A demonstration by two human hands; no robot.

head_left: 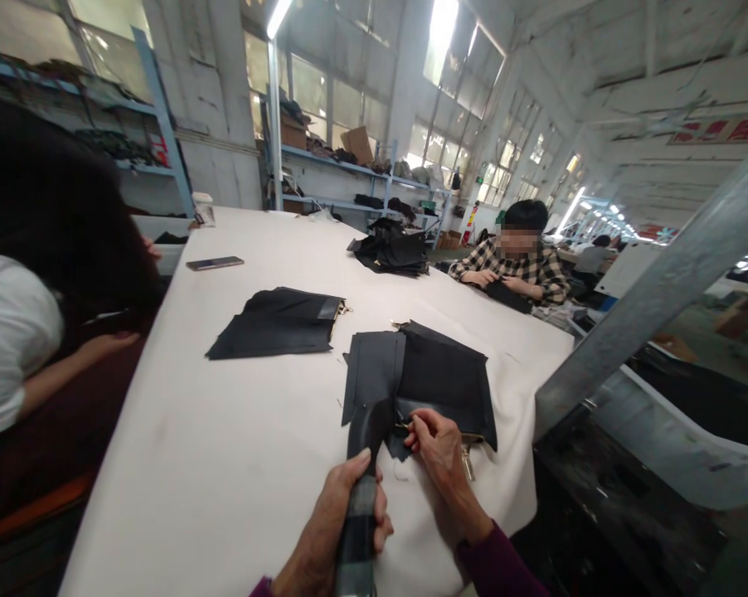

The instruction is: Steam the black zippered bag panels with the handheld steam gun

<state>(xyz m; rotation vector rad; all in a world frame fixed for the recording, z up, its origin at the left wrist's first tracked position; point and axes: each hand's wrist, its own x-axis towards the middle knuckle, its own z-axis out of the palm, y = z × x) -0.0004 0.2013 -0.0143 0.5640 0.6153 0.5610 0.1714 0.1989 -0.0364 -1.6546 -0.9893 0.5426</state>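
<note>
Your left hand (342, 514) is clenched around the dark folded fabric strip (365, 464) running off the black cut garment panels (424, 381) at the near edge of the white cutting table (225, 464). Your right hand (439, 452) pinches a small brass zipper piece (405, 427) on the panels. You appear to be working the zipper; next calls for steady tension on the strip. A second black pile (278, 323) lies beyond.
</note>
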